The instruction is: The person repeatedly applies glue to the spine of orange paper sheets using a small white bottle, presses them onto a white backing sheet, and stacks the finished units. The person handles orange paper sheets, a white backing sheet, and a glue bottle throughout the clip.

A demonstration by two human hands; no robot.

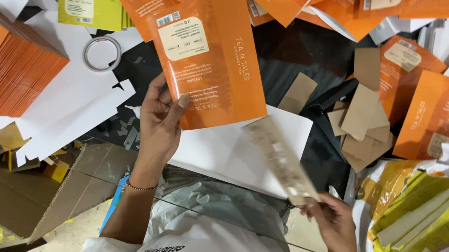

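Hands on flat orange carton and ruler
Left hand (159,120) pinches the orange carton (212,58) at its lower-left corner; right hand (334,223) clamps a ruler (279,158).

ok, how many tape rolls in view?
1: the tape roll lies on white card left of the orange carton in the left hand. Others may be hidden under the clutter.

Left hand (161,122) raised, fingers curled in a grip, thumb up; right hand (336,224) pinching, wrist low
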